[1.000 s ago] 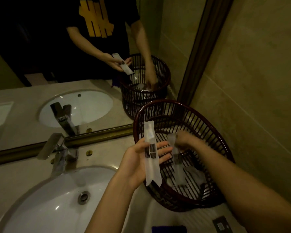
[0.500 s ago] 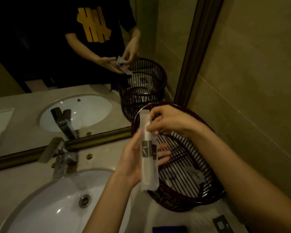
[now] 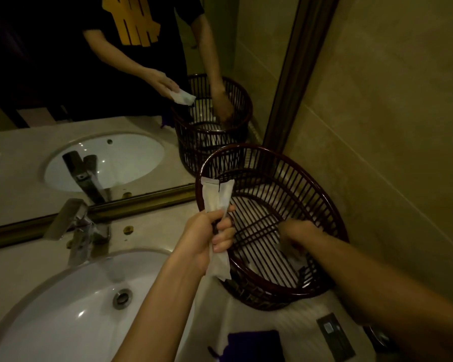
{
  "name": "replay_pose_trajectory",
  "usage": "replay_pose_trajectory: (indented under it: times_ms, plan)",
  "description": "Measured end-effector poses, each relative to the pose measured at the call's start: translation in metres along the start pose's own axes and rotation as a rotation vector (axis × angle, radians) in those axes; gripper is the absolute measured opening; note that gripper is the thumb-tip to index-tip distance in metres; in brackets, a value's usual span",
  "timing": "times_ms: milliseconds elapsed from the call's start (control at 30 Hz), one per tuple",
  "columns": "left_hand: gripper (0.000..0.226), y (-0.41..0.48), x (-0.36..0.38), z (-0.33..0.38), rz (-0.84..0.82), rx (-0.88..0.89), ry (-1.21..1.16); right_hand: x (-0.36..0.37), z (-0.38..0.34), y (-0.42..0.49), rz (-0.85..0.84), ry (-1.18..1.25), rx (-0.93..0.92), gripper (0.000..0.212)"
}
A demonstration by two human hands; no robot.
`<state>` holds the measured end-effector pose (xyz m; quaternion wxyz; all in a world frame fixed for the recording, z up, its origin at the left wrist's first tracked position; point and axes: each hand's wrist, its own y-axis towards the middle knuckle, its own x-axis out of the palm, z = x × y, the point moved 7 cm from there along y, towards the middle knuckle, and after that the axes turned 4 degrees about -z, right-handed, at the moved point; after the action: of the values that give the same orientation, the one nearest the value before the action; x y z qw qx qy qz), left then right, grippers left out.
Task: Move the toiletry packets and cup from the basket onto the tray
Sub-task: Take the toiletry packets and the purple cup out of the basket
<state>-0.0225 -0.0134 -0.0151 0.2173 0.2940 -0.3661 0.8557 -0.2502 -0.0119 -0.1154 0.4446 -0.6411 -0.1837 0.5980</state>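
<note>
A dark slatted basket [image 3: 311, 176] stands on the counter against the right wall. My left hand [image 3: 209, 239] is closed around two long white toiletry packets [image 3: 217, 197], held upright over the basket's left rim. My right hand [image 3: 298, 233] reaches down inside the basket, fingers on a pale packet [image 3: 296, 259] lying on its bottom; whether it grips the packet I cannot tell. No cup is visible. A white tray [image 3: 293, 322] lies on the counter just in front of the basket, with a dark flat packet [image 3: 335, 335] on it.
A white sink [image 3: 71, 314] with a chrome tap [image 3: 76, 228] fills the lower left. The mirror [image 3: 115, 87] behind reflects the basket and a person's arms. A purple item [image 3: 254, 343] lies at the bottom edge. The tiled wall [image 3: 390, 126] is close on the right.
My right hand left the packets in my left hand and went down into the basket. My left hand now clenches two packets instead of one lying on the palm.
</note>
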Motion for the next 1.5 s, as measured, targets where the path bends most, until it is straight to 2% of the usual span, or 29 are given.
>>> replay_pose_trajectory:
  times_ms: [100, 200, 267, 333, 367, 433, 533, 633, 700, 800, 867, 933, 1000, 1033, 1100, 1167, 1233, 1300, 1367, 1433, 1500]
  plan:
    - [0.022, -0.002, 0.001, 0.0, -0.01, -0.017, -0.038, 0.025, 0.002, 0.015, -0.08, -0.288, 0.069, 0.073]
    - [0.033, -0.005, 0.004, -0.001, -0.037, -0.03, -0.061, 0.031, -0.002, 0.025, -0.129, -0.322, 0.064, 0.074]
    - [0.037, -0.007, 0.006, 0.0, -0.06, -0.028, -0.067, 0.019, -0.007, 0.015, -0.158, -0.171, 0.002, 0.071]
    - [0.041, -0.008, 0.007, 0.002, -0.073, -0.021, -0.058, -0.009, -0.016, -0.007, -0.121, 0.068, -0.151, 0.047]
    - [0.044, -0.009, 0.007, 0.002, -0.076, -0.016, -0.051, -0.027, -0.02, -0.02, -0.043, 0.215, -0.257, 0.03]
    - [0.049, -0.009, 0.007, 0.004, -0.085, -0.002, -0.032, -0.062, -0.023, -0.057, 0.186, 0.5, -0.479, 0.015]
    - [0.054, -0.009, 0.01, 0.006, -0.107, 0.008, 0.029, -0.088, -0.02, -0.121, 0.354, 0.943, -0.768, 0.017]
    - [0.065, -0.01, 0.017, 0.008, -0.167, 0.021, 0.064, -0.094, -0.029, -0.16, 0.345, 1.12, -0.932, 0.012]
    - [0.076, -0.011, 0.024, 0.009, -0.227, 0.03, 0.085, -0.091, -0.048, -0.173, 0.288, 1.049, -0.976, 0.008]
    - [0.069, -0.013, 0.028, 0.012, -0.246, 0.058, 0.113, -0.079, -0.078, -0.177, 0.228, 0.936, -0.982, 0.008]
    - [0.062, -0.014, 0.021, 0.012, -0.187, 0.093, 0.091, -0.078, -0.088, -0.176, 0.375, 0.821, -0.92, 0.019]
    - [0.054, -0.015, 0.012, 0.011, -0.095, 0.133, 0.068, -0.082, -0.089, -0.178, 0.55, 0.725, -0.878, 0.039]
    - [0.049, -0.018, 0.004, 0.012, -0.008, 0.178, 0.066, -0.087, -0.084, -0.179, 0.615, 0.747, -0.904, 0.056]
    - [0.046, -0.019, 0.0, 0.014, 0.03, 0.197, 0.059, -0.091, -0.078, -0.176, 0.608, 0.834, -0.92, 0.056]
    - [0.039, -0.023, -0.008, 0.018, 0.055, 0.235, -0.009, -0.1, -0.059, -0.161, 0.637, 1.021, -0.879, 0.041]
    - [0.037, -0.027, -0.016, 0.024, 0.037, 0.281, -0.091, -0.106, -0.045, -0.135, 0.693, 0.957, -0.727, 0.023]
    - [0.04, -0.032, -0.019, 0.029, 0.006, 0.307, -0.132, -0.095, -0.052, -0.098, 0.541, 0.646, -0.576, 0.018]
    - [0.047, -0.036, -0.018, 0.029, -0.005, 0.308, -0.114, -0.059, -0.071, -0.057, 0.233, 0.328, -0.462, 0.02]
    - [0.042, -0.036, -0.016, 0.025, 0.011, 0.281, -0.099, -0.016, -0.081, -0.025, 0.001, 0.039, -0.361, 0.025]
    - [0.036, -0.037, -0.008, 0.018, -0.026, 0.226, -0.121, 0.016, -0.086, -0.002, -0.087, -0.165, -0.318, 0.041]
    - [0.035, -0.036, 0.001, 0.008, -0.063, 0.155, -0.132, 0.037, -0.09, 0.013, -0.127, -0.263, -0.301, 0.045]
